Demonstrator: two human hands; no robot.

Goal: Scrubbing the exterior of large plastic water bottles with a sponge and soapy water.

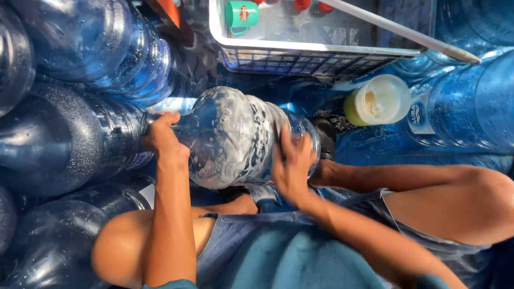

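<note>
The big blue water jug point(235, 139) lies sideways across the person's lap, already mostly coated in white suds, left hand point(163, 136) clamped round its neck and right hand point(292, 166) spread flat on its base end, so rinsing looks left.

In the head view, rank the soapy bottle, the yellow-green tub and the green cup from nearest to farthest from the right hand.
From the right hand:
1. Soapy bottle, under the palm, touching.
2. Yellow-green tub, up and to the right on the floor.
3. Green cup, in the white crate at the top.

Bare arms, blue-grey shorts — teal shirt
</note>
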